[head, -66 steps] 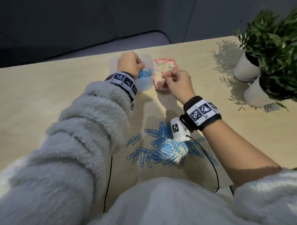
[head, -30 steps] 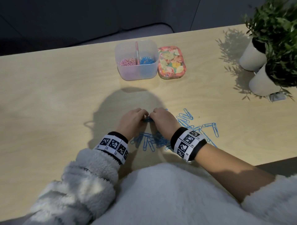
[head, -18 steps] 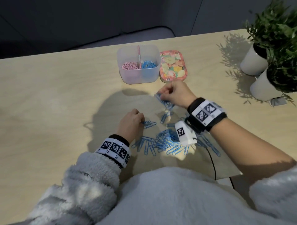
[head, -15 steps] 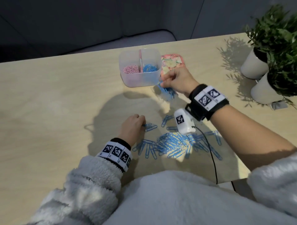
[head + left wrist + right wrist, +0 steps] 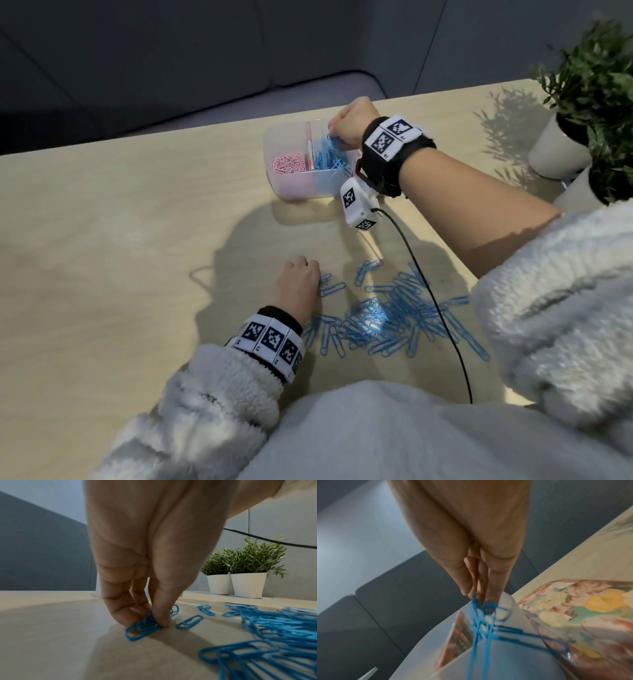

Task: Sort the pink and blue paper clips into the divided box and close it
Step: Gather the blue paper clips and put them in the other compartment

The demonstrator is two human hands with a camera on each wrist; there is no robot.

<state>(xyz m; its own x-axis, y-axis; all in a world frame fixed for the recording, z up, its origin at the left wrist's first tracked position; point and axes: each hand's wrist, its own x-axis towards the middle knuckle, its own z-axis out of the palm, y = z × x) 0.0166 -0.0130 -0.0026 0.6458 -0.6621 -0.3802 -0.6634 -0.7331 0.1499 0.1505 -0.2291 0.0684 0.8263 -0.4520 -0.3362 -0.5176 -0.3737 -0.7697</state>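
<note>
The box [image 5: 274, 161] is seen open at the far side of the table [image 5: 102, 240], split by a pink divider [image 5: 310, 147]. Pink clips [image 5: 289, 163] are held in its left compartment, blue clips [image 5: 330, 157] in its right. The right hand [image 5: 349, 120] is held over the right compartment, fingers drawn narrow; a tangled bunch of clips [image 5: 481, 616] is pinched at the fingertips [image 5: 493, 592] and hangs down into the box. The lid [image 5: 573, 615], floral-patterned, is seen in the right wrist view lying on the table just beside the box, on its right. The left hand [image 5: 298, 282] is lowered to the table near the person, fingers curled; a few clips [image 5: 142, 627] are pinched between thumb [image 5: 163, 616] and fingers against the tabletop. A loose pile [image 5: 387, 315] of blue clips is spread to the right of that hand, crossed by a black cable [image 5: 435, 301]. Two potted plants [image 5: 589, 102] in white pots are noted at the table's far right corner.
</note>
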